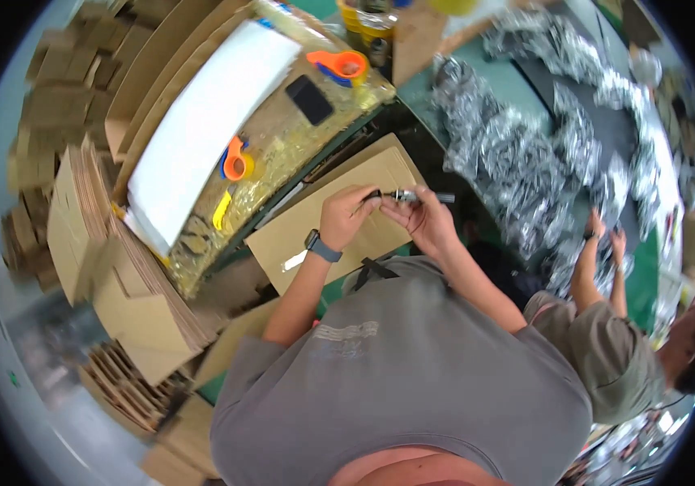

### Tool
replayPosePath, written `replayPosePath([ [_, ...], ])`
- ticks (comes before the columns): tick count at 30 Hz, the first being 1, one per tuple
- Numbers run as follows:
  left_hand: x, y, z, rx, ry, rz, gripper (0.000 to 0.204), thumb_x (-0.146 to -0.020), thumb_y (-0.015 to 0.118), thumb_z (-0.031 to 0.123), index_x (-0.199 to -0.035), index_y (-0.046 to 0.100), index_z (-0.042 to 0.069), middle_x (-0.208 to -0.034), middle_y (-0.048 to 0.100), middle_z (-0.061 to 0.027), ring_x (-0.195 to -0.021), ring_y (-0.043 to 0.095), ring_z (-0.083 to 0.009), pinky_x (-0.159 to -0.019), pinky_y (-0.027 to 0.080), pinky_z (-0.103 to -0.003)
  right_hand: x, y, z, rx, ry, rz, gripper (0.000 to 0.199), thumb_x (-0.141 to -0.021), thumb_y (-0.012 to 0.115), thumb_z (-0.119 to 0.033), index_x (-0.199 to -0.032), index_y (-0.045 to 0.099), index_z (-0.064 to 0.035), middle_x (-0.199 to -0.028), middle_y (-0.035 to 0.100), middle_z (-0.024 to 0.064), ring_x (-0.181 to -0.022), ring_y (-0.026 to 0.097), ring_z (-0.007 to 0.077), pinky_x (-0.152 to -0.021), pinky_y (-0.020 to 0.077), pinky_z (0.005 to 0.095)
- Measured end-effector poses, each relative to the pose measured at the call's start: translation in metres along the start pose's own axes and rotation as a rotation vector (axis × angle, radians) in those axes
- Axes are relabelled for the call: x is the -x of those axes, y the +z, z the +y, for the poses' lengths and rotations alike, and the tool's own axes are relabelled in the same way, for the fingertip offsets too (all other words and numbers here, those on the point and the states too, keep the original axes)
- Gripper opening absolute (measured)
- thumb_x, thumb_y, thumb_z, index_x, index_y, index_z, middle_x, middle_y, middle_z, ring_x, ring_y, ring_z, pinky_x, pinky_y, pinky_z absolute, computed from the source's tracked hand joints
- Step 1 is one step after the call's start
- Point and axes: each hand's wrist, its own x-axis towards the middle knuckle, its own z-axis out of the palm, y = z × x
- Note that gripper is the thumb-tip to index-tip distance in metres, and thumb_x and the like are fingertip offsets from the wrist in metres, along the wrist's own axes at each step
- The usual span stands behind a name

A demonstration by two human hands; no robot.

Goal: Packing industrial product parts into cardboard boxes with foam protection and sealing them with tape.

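Observation:
Above a flat cardboard box, my two hands meet at a slim, pen-like object with a dark end and a lighter, shiny barrel. The fingers of my left hand pinch its dark end. Closed round the barrel from the other side is my right hand, and the far tip sticks out past its fingers. The object's exact kind is too small to make out. Directly beneath lies the brown cardboard box, with a pale label on its near left part. A dark watch is on my left wrist.
On the tape-covered bench lie two orange tape dispensers, a dark phone, a yellow cutter and white sheets. Flattened cartons stand left. At right, a person handles silvery plastic-wrapped items on a green table.

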Motion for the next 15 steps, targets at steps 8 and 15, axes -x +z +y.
replayPosePath([
  [8,0.112,-0.041,-0.002,0.082,-0.072,0.123,0.033,-0.114,0.061,0.038,-0.100,0.066,0.008,-0.080,0.066,-0.0081,-0.075,0.068,-0.0301,-0.067,0.052,-0.040,0.005,0.069,0.048,0.799,0.229,-0.273,0.027,-0.118,0.057,-0.024,-0.111,0.064,0.0013,-0.096,0.070,0.0107,-0.093,0.075,0.0238,-0.085,0.0647,0.0439],
  [15,0.124,-0.042,-0.062,1.252,-0.643,0.308,0.052,-0.118,0.045,0.060,-0.098,0.059,0.014,-0.075,0.053,0.0054,-0.059,0.048,-0.0086,-0.054,0.037,-0.027,-0.132,0.122,0.103,1.407,0.376,-0.309,0.048,-0.113,0.066,-0.045,-0.107,0.068,0.0024,-0.078,0.065,0.0078,-0.065,0.069,0.0209,-0.063,0.0581,0.0332],
])
